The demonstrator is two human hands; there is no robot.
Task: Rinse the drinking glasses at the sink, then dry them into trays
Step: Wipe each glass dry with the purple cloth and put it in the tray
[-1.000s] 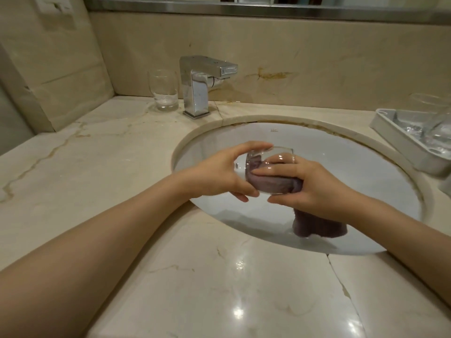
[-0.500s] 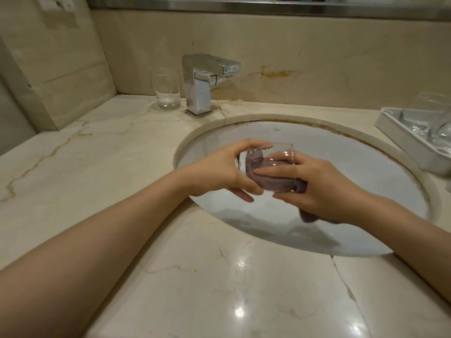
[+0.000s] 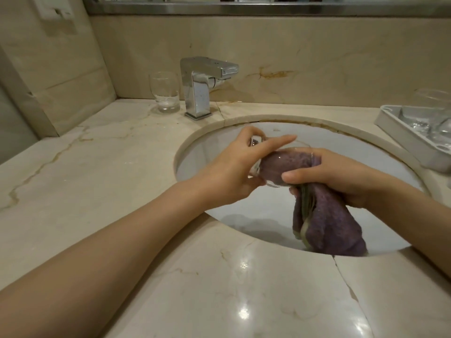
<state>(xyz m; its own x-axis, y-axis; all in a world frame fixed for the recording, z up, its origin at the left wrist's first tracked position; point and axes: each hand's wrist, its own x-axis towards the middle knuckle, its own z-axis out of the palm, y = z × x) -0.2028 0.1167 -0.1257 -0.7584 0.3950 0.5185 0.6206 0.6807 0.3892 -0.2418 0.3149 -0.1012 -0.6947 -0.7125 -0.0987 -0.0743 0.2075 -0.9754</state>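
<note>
Glass point(image 3: 275, 167) lies tipped on its side between my two hands, above the white sink point(image 3: 366, 172). My left hand point(image 3: 231, 172) grips its base end, thumb and fingers point(image 3: 278, 141) curled round the clear wall, with the forefinger stretched along the top. My right hand point(image 3: 341, 176) is clamped on a purple cloth point(image 3: 329, 215); one end of that cloth is stuffed inside the glass and fills it, and the rest hangs below my right palm into the basin.

Beyond my left fingers, a second glass point(image 3: 164, 91) stands upright on the marble surface point(image 3: 97, 167), just beside the chrome tap point(image 3: 202, 84); a little water seems to sit at its bottom. Well out past my right hand, at the far edge of the surface, a grey tray point(image 3: 400, 135) holds more clear glasses point(image 3: 429, 106), though I cannot tell how many.

A small dark mark is printed on the sink's far wall just beyond my fingers, too small to read.
</note>
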